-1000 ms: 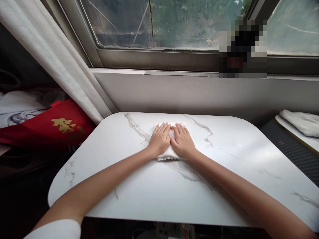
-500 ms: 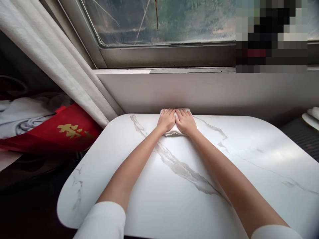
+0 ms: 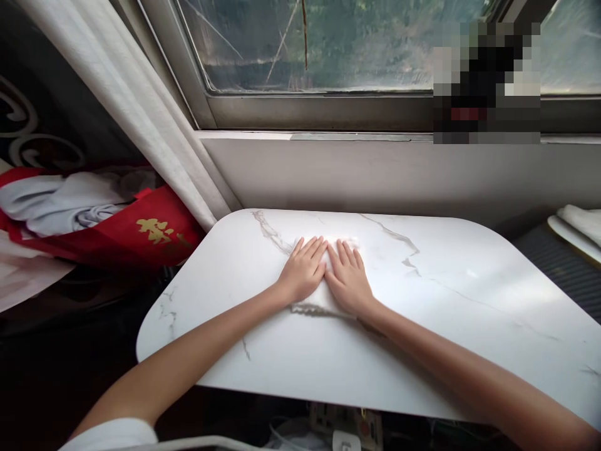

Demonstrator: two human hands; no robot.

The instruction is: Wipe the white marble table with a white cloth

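Note:
A folded white cloth [image 3: 323,299] lies flat near the middle of a white marble-patterned table [image 3: 451,369]. My left hand [image 3: 304,268] presses down on the cloth's left part with its fingers stretched forward. On the right part rests my right hand [image 3: 348,275], palm down, its fingers slightly spread. The two hands touch or nearly touch at the thumbs and index fingers. Much of the cloth is hidden under them; its near edge shows in front of the wrists.
A white curtain [image 3: 136,106] hangs at the left beside a window [image 3: 338,47]. Left of the table is a red bag [image 3: 126,235] holding pale cloth. Another folded white cloth [image 3: 585,222] sits at the far right. Beneath the table's front edge are cables and boxy items.
Both hands slid the cloth forward to the table's far edge by the wall, then drew it back toward me to mid-table. The camera view shifted a little along with this.

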